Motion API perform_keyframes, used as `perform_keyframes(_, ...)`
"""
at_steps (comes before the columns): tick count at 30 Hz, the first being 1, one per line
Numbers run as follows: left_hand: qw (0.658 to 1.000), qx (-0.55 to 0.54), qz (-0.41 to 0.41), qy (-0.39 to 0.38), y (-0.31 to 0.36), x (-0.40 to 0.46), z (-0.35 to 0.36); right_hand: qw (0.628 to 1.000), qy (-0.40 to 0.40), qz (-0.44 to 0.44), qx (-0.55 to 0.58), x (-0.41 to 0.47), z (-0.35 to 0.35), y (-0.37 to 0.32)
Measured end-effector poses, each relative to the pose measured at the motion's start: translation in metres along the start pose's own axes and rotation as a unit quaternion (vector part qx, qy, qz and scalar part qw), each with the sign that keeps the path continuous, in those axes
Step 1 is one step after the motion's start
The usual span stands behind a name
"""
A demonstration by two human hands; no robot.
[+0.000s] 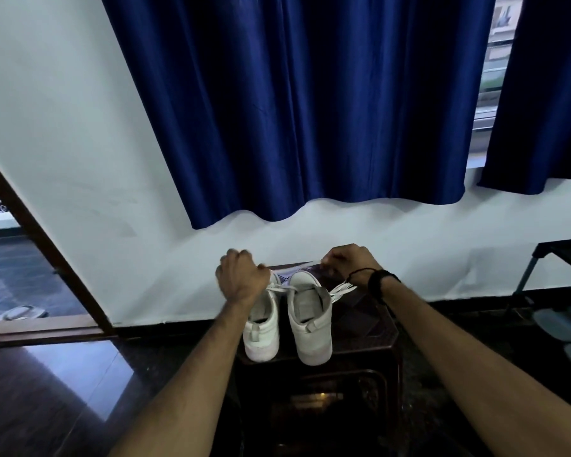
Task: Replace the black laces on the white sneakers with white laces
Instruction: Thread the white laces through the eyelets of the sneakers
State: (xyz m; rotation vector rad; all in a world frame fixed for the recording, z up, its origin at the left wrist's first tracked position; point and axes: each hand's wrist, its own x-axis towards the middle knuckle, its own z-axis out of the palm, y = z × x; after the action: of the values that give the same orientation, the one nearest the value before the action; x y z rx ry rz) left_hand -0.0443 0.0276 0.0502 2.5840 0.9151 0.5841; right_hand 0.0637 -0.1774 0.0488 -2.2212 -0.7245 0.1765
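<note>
Two white sneakers [287, 321] side by side on dark stool [360, 328], heels toward camera; white lace [279, 288] stretched across the tops.

A small dark stool [360, 328] stands on the shiny dark floor [63, 384]. Two white sneakers sit on top, side by side: the left sneaker [262, 324] just under the left hand's fingers [234, 258], the right sneaker [310, 318] between both hands.

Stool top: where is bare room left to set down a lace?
Bare dark patch on the stool right of the right sneaker, toward the right forearm. Crowded: left sneaker fills the left edge; both hands, left hand, right hand, and white laces occupy the far end.
</note>
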Motion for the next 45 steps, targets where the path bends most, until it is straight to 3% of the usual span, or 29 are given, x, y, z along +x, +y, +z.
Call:
perform_keyframes(2,0.98,-0.173,0.057,-0.083,0.019,-0.002,0.003,0.999,0.046,-0.015,0.005,0.001,0.011,-0.009)
perform_keyframes(4,0.904,-0.363,0.037,-0.224,0.042,-0.009,0.006,0.996,0.079,-0.033,0.028,-0.001,0.021,-0.022)
perform_keyframes(5,0.875,-0.403,0.026,-0.266,0.048,-0.012,0.008,0.994,0.094,-0.042,0.029,-0.001,0.024,-0.026)
perform_keyframes(6,0.873,-0.4,0.028,-0.278,0.051,-0.013,0.009,0.992,0.106,-0.056,0.025,-0.001,0.025,-0.029)
perform_keyframes(9,0.919,-0.308,0.07,-0.236,0.036,-0.001,0.024,0.991,0.094,-0.092,0.023,-0.003,0.023,-0.025)
perform_keyframes(12,0.938,-0.257,0.066,-0.225,0.025,0.005,0.029,0.992,0.088,-0.085,0.023,-0.009,0.026,-0.017)
perform_keyframes(16,0.963,-0.219,0.05,-0.149,0.025,0.0,0.037,0.992,0.123,-0.004,0.015,0.0,0.037,-0.003)
perform_keyframes(22,0.992,-0.118,-0.002,-0.041,0.031,-0.016,0.045,0.993,0.018,0.096,-0.067,0.011,0.063,0.016)
perform_keyframes(28,0.99,-0.083,0.038,-0.111,0.043,-0.017,0.062,0.99,0.036,0.11,-0.075,0.012,0.074,0.019)
perform_keyframes(34,0.994,-0.009,0.067,-0.09,0.042,-0.025,0.075,0.971,0.101,0.199,0.083,0.009,0.081,0.037)
perform_keyframes(38,0.996,0.017,0.079,-0.037,0.039,-0.029,0.084,0.948,0.08,0.235,0.202,0.013,0.083,0.053)
perform_keyframes(45,0.983,0.092,0.148,-0.057,0.043,-0.026,0.088,0.853,0.041,0.278,0.44,0.033,0.105,0.095)
